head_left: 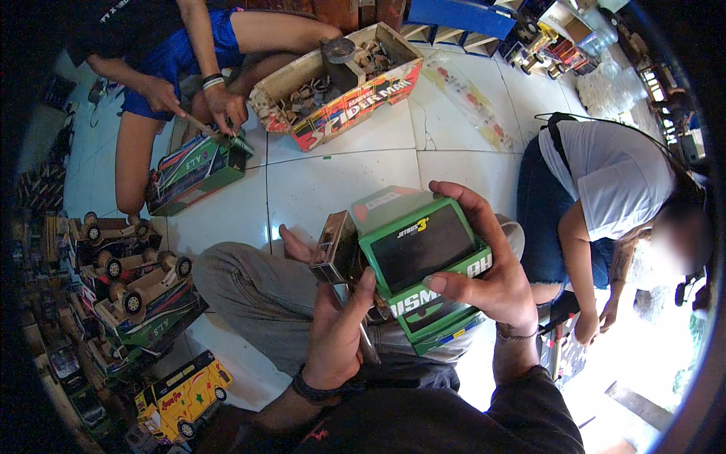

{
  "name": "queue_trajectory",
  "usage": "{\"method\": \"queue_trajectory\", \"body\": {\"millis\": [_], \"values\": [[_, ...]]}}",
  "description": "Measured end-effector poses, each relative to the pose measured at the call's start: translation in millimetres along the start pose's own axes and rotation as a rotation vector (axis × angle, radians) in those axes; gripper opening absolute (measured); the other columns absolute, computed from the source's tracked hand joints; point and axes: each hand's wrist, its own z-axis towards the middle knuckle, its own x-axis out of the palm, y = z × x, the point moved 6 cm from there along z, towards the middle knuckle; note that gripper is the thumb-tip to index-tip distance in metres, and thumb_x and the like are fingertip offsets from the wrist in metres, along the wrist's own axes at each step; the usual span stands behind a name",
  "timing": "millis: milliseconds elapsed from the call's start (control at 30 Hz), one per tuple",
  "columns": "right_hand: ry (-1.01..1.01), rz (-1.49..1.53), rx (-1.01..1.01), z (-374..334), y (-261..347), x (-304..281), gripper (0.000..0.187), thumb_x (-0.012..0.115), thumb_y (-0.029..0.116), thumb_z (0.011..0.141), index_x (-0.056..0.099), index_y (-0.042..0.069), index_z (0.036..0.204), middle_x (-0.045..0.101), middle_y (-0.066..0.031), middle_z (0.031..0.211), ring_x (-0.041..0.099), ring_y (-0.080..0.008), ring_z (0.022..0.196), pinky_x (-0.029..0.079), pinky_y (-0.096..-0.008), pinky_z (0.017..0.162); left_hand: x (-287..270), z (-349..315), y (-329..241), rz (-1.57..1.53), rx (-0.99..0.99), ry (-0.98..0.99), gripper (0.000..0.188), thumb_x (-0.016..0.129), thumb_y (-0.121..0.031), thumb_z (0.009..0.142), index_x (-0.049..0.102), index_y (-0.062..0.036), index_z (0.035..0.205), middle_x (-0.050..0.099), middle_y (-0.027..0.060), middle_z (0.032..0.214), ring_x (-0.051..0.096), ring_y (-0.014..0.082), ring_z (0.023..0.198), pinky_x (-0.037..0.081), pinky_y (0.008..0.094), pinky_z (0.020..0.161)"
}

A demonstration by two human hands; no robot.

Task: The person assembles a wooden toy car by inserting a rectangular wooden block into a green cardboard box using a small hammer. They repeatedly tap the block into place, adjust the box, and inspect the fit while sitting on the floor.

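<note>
My right hand (491, 284) is wrapped round a green toy bus (423, 246) with a dark windscreen and white lettering, held tilted above my lap. Its fingers reach over the far edge and the thumb presses on the front. My left hand (338, 329) is closed at the bus's left side, its thumb up against the edge. A grey metal strip-like tool (369, 346) shows beside that hand; its kind is unclear. Just beyond the left fingers sits a small brown box-like piece (335, 246) with a shiny side, partly covered by the hand and the bus.
Across from me, a co-worker's hands (219, 106) work on another green toy bus (200, 170). A wooden box of scraps (348, 98) stands on the tiled floor. Stacked toy vehicles (132, 287) and a yellow toy bus (184, 393) lie left. Another person (612, 181) bends over at right.
</note>
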Motion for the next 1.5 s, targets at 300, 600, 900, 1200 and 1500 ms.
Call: {"method": "queue_trajectory", "body": {"millis": [300,600,900,1200,1500], "values": [[0.010,-0.025,0.002,-2.3,-2.7,-1.4,0.097,0.085,0.008,0.068,0.035,-0.001,0.151,0.045,-0.0148,0.149,0.046,-0.0236,0.135,0.033,-0.0363,0.115,-5.4,-1.5,11.5,-0.009,0.033,-0.002,0.061,0.062,-0.018,0.103,0.029,-0.0075,0.154,0.048,0.0072,0.147,0.048,0.0185,0.132,0.037,0.0358,0.110],[0.032,-0.079,-0.031,0.9,4.7,-0.7,0.088,0.085,0.009,0.078,0.035,0.003,0.150,0.058,-0.0092,0.123,0.056,-0.0175,0.118,0.042,-0.0318,0.104,-10.5,9.7,12.1,0.040,0.088,-0.022,0.045,0.059,-0.024,0.105,0.044,-0.0129,0.146,0.062,0.0007,0.131,0.062,0.0128,0.114,0.052,0.0294,0.092],[-0.028,-0.178,0.062,53.6,3.5,-19.4,0.084,0.083,0.042,0.080,0.046,0.007,0.147,0.063,-0.0115,0.125,0.058,-0.0205,0.117,0.045,-0.0322,0.103,12.1,60.0,-25.9,0.066,0.128,0.143,0.039,0.058,-0.033,0.105,0.052,-0.0106,0.136,0.067,0.0001,0.120,0.066,0.0103,0.104,0.055,0.0269,0.080],[0.098,0.096,0.068,102.5,-5.1,-27.6,0.080,0.086,0.038,0.076,0.050,-0.001,0.136,0.067,-0.0164,0.118,0.069,-0.0213,0.099,0.060,-0.0357,0.082,5.0,122.6,-38.3,0.189,0.007,0.215,0.043,0.054,-0.037,0.105,0.059,-0.0044,0.134,0.065,0.0081,0.134,0.064,0.0223,0.120,0.051,0.0406,0.104],[0.265,0.224,0.102,118.3,-17.7,-3.4,0.065,0.087,0.034,0.076,0.057,-0.002,0.122,0.073,-0.0094,0.098,0.072,-0.0180,0.079,0.062,-0.0333,0.072,-7.4,130.4,-42.5,0.155,-0.110,0.439,0.043,0.052,-0.040,0.106,0.057,-0.0078,0.135,0.065,0.0059,0.132,0.065,0.0197,0.115,0.052,0.0380,0.099]]}}
